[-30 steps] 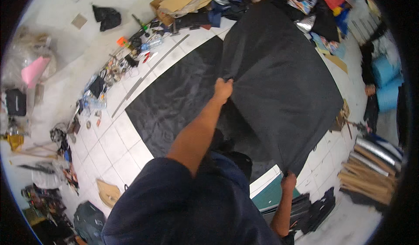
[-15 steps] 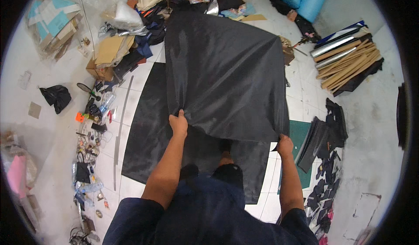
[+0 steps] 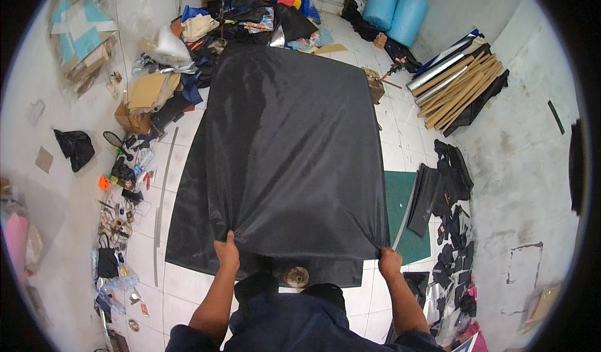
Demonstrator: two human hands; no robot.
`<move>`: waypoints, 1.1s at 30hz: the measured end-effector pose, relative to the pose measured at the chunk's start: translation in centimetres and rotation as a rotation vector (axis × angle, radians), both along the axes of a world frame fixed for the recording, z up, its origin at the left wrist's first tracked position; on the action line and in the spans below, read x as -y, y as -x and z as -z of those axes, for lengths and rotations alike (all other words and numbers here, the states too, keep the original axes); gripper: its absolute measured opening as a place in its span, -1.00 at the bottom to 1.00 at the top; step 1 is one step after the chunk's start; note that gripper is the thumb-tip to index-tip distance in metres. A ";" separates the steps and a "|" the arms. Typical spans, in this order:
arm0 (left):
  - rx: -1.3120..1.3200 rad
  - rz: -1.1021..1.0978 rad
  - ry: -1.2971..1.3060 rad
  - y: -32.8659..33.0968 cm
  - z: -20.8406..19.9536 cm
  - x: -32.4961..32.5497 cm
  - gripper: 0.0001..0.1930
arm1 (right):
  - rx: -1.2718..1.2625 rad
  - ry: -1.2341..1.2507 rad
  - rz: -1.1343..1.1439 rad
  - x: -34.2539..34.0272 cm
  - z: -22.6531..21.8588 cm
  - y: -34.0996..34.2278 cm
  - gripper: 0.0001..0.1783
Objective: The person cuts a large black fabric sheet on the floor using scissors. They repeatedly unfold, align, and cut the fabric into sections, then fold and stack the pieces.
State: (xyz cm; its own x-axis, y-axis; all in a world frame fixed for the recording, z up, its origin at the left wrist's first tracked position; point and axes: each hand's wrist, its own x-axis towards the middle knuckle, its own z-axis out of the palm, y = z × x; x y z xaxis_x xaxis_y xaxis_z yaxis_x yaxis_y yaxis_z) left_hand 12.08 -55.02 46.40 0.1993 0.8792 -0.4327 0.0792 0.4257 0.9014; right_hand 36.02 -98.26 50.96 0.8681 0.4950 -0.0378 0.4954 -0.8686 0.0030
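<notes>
The upper black layer is now reaching nearer to the person's body than half a second ago, and is covering more of the lower black layer, which is showing along the left and the near edge. Two layers are lying over the white tiled floor; whether they are joining at the far end, I cannot tell. One green mat is sitting beside them on the right, two blue rolls are standing at the far right, and one stack of brown tubes is lying below those. Dark folded strips are blocking part of the mat. Two hands are now holding the near edge farther apart than before: the left hand's fingers are clamping a gathered fold, and the right hand's are pinching the near right corner. One round brownish thing is showing between them.
</notes>
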 end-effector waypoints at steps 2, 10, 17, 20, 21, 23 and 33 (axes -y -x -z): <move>0.045 -0.017 -0.065 4.0 0.8 2.5 -0.59 | -0.020 0.002 -0.005 2.1 -0.5 3.0 -0.69; 0.189 -0.108 -0.062 18.7 2.2 12.7 -0.61 | -0.180 -0.018 -0.050 12.5 2.3 18.2 -0.64; 0.187 -0.051 0.081 25.8 0.7 18.0 -0.60 | -0.339 -0.097 -0.040 18.8 7.1 26.9 -0.73; 0.213 -0.063 0.257 28.0 8.3 17.5 -0.62 | -0.296 -0.104 -0.010 18.2 11.8 26.6 -0.65; 0.152 -0.059 0.337 28.6 11.5 16.9 -0.60 | -0.305 -0.126 0.009 18.5 14.1 26.4 -0.63; 0.255 -0.062 0.406 28.7 17.5 16.2 -0.57 | -0.302 -0.142 0.025 17.9 18.9 25.5 -0.59; -0.094 0.414 0.376 20.9 42.9 15.1 -0.34 | -0.047 -0.255 0.020 18.0 47.6 16.1 -0.40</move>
